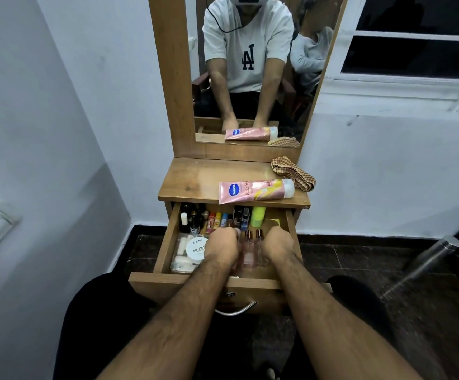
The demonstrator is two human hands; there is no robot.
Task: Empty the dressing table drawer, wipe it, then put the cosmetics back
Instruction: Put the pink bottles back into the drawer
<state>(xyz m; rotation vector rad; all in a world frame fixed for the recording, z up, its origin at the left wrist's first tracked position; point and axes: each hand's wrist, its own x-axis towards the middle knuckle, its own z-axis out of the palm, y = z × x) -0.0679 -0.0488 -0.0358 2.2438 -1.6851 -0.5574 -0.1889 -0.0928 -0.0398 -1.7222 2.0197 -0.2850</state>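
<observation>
drawer [168,242] pulled open below dressing table top [195,179], full of cosmetics. left hand [222,242] inside, fingers curled; what it grips cannot be told. right hand [277,242] inside beside clear pink bottles [250,248], fingers curled down, grip unclear. pink lotion tube [255,189] and checked cloth [294,172] lie on top.

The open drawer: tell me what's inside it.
The drawer holds dark nail polish bottles, lip balm sticks, a neon green bottle, a white nail polish remover tub and clear perfume bottles. Both hands cover the middle.
</observation>
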